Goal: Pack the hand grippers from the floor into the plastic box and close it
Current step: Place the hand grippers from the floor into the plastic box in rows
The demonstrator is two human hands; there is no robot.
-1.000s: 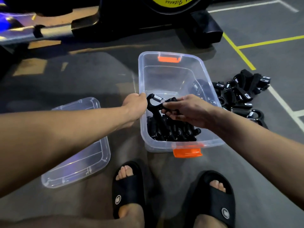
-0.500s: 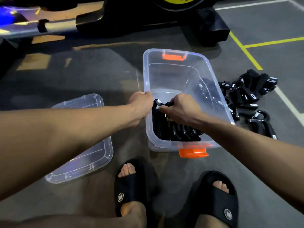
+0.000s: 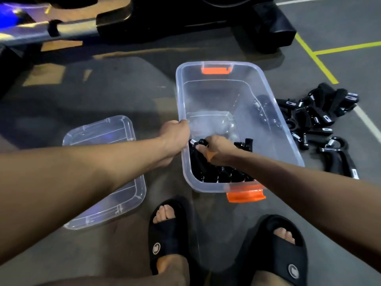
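A clear plastic box [image 3: 268,96] with orange latches stands open on the floor in front of me. My left hand [image 3: 175,137] grips its left rim. Inside the box, my right hand [image 3: 216,148] is closed on a black hand gripper [image 3: 194,142] with a metal spring, held low over a row of black grippers [image 3: 222,174] packed at the near end. A pile of loose black hand grippers [image 3: 321,120] lies on the floor to the right of the box. The clear lid [image 3: 103,172] lies upside down on the floor to the left.
My two feet in black slides [image 3: 167,230] are just in front of the box. A large black exercise machine [image 3: 185,17] with a metal bar stands behind it. Yellow and white lines cross the grey floor at the right.
My right hand has lowered the black hand gripper from above the rim down into the box. My left hand has kept its hold on the rim.
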